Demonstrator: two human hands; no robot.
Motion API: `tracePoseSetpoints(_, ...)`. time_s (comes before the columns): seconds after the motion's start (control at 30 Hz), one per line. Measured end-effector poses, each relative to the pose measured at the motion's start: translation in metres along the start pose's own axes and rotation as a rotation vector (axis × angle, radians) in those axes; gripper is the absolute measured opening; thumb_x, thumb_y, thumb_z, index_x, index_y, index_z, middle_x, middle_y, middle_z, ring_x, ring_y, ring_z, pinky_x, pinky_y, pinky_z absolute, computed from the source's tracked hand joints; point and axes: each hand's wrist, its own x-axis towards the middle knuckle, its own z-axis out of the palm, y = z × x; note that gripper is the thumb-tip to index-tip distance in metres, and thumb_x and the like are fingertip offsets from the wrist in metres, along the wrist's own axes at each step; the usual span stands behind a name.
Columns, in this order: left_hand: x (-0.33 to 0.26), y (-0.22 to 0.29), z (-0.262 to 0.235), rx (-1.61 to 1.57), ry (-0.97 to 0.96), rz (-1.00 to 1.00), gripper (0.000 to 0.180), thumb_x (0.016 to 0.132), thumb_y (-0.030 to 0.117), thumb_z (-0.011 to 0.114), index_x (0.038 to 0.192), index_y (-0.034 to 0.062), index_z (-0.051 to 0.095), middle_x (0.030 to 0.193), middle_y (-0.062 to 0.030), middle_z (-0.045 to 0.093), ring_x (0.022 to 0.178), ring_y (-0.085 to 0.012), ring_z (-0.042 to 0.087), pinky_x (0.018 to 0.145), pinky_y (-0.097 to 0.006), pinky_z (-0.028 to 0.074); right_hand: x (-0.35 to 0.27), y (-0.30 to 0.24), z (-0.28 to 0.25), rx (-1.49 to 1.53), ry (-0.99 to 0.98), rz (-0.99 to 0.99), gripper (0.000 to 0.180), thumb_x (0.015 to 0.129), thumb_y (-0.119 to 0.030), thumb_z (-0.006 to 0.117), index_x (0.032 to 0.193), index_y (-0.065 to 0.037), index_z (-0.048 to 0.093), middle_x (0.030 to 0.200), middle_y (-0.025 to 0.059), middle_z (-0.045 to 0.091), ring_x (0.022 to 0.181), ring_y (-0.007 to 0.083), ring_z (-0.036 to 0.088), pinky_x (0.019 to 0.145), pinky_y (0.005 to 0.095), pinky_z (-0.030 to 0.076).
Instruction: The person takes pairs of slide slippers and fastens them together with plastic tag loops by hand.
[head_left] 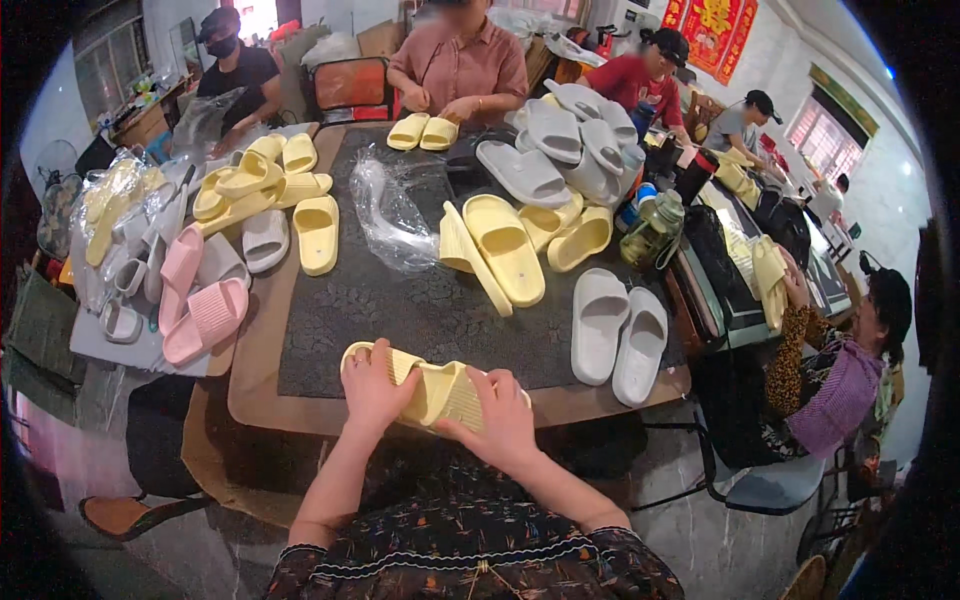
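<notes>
Left hand (375, 385) and right hand (500, 420) clasp a pair of pale yellow ribbed-sole foam slides (437, 390) together at the near edge of the dark mat-topped wooden table (400, 310); best keep soles aligned, grip even.

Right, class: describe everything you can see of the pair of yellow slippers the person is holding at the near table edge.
The yellow slippers are pale, soft-looking foam slides, held together as a pair with their ribbed soles facing up. They lie roughly level, lengthwise left to right, over the near rim of the table. The left hand presses on the left end, fingers spread over the sole; the right hand grips the right end. Their straps are hidden underneath.
</notes>
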Motion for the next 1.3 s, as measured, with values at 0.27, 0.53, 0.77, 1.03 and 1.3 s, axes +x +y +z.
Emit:
tracePoseSetpoints(0.27, -0.012, -0.008, -0.003, -0.045, 0.033, -0.036, 0.064, 0.069, 0.045, 0.073, 0.114, 0.0034, 0.053, 0.104, -0.0249, 0.057, 0.103, -0.0409, 0.053, 0.085, -0.050, 0.043, 0.007, 0.004, 0.014, -0.088, 0.050, 0.036, 0.065, 0.068, -0.035, 0.071, 0.121, -0.003, 0.050, 0.101, 0.0148, 0.044, 0.093, 0.0318, 0.048, 0.079, 0.0435, 0.044)
tracePoseSetpoints(0.53, -0.015, -0.006, -0.021, -0.162, -0.080, -0.088, 0.069, 0.072, 0.050, 0.071, 0.122, 0.0072, 0.051, 0.111, -0.0209, 0.058, 0.104, -0.0379, 0.056, 0.088, -0.046, 0.045, 0.001, 0.009, -0.003, -0.070, 0.013, 0.033, 0.062, 0.067, -0.027, 0.068, 0.121, 0.001, 0.054, 0.101, 0.0139, 0.046, 0.095, 0.0312, 0.050, 0.075, 0.0417, 0.047)
tracePoseSetpoints(0.77, -0.011, -0.030, -0.041, -0.107, 0.094, -0.191, 0.064, 0.074, 0.045, 0.072, 0.121, 0.0042, 0.056, 0.116, -0.0213, 0.058, 0.114, -0.0389, 0.050, 0.095, -0.046, 0.042, -0.004, 0.046, -0.024, -0.135, 0.198, 0.085, 0.040, 0.066, -0.009, 0.061, 0.106, -0.005, 0.064, 0.095, 0.0111, 0.056, 0.090, 0.0308, 0.055, 0.074, 0.0407, 0.048)
tracePoseSetpoints(1.03, 0.018, -0.034, -0.058, -0.182, -0.275, 0.381, 0.060, 0.074, 0.032, 0.073, 0.126, 0.0079, 0.055, 0.134, -0.0170, 0.049, 0.125, -0.0357, 0.043, 0.107, -0.044, 0.032, 0.005, 0.045, -0.016, 0.060, 0.113, -0.337, 0.042, 0.065, 0.001, 0.063, 0.105, -0.010, 0.067, 0.096, 0.0075, 0.060, 0.090, 0.0268, 0.056, 0.078, 0.0382, 0.048)
tracePoseSetpoints(1.3, 0.038, -0.018, 0.000, -0.294, -0.358, 0.527, 0.055, 0.076, 0.030, 0.067, 0.125, 0.0083, 0.056, 0.133, -0.0176, 0.050, 0.124, -0.0351, 0.045, 0.107, -0.043, 0.032, 0.057, 0.067, 0.044, 0.105, 0.168, -0.434, 0.045, 0.066, 0.004, 0.063, 0.107, -0.013, 0.067, 0.099, 0.0053, 0.061, 0.091, 0.0248, 0.057, 0.081, 0.0371, 0.047)
